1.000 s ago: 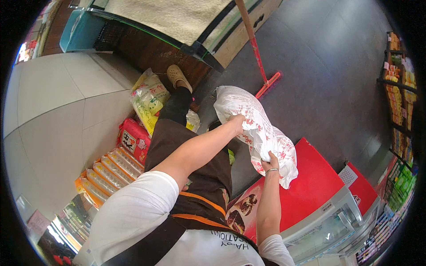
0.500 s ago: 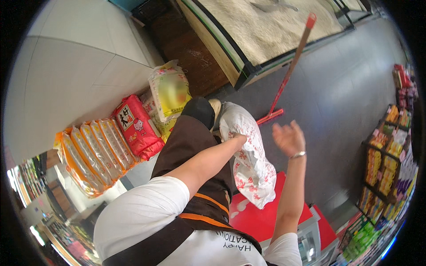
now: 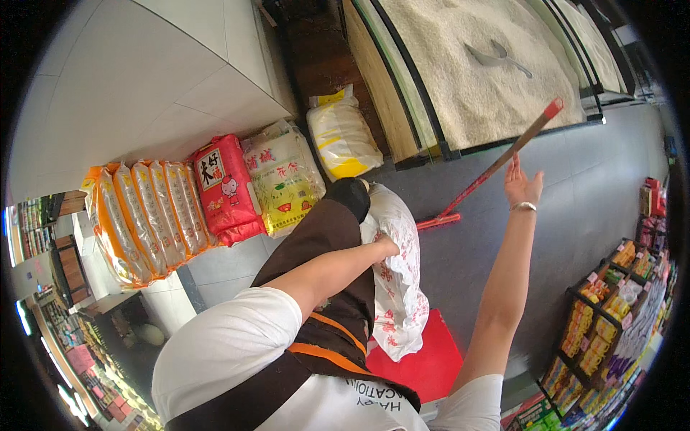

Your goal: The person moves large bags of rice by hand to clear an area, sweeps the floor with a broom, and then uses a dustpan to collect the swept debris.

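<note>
Centrally, against the brown apron, a white sack with red print [image 3: 404,287] is grasped by the left hand [image 3: 387,246], fingers clenched on it. Right of centre, the right hand [image 3: 523,189] is held released, fingers extended; whether the red broom [image 3: 474,184] behind is touched cannot be told. Packaged bags [image 3: 228,188] are lined up at left; pale grain [image 3: 467,93] is contained in a bin at upper right.

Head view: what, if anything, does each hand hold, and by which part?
The left hand grips the white bag with red print by its left side, somewhat above the middle. The right hand is open, holding nothing.
</note>
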